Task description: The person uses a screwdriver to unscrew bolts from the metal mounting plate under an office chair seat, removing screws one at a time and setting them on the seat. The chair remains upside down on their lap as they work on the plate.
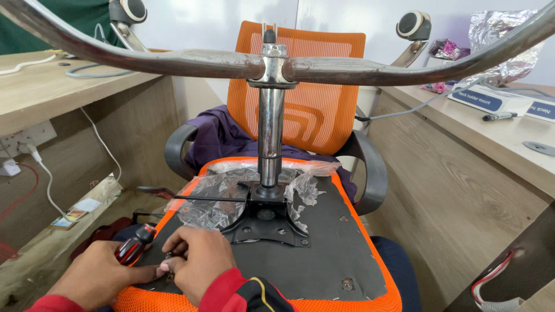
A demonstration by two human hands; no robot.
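Hands at seat (pixel 324 260) edge: left (pixel 95 274) gripping screwdriver (pixel 134 245), right (pixel 199 260) curled, hold unclear.

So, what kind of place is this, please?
Probably an office or workroom: wooden desks on both sides, cables and a wall socket, and an orange office chair behind the upturned one being worked on.

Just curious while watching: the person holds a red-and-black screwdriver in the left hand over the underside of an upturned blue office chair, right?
Not quite. The head view shows the chair is orange, not blue. The rest holds: the left hand grips a red-and-black screwdriver over the upturned chair's black underside.
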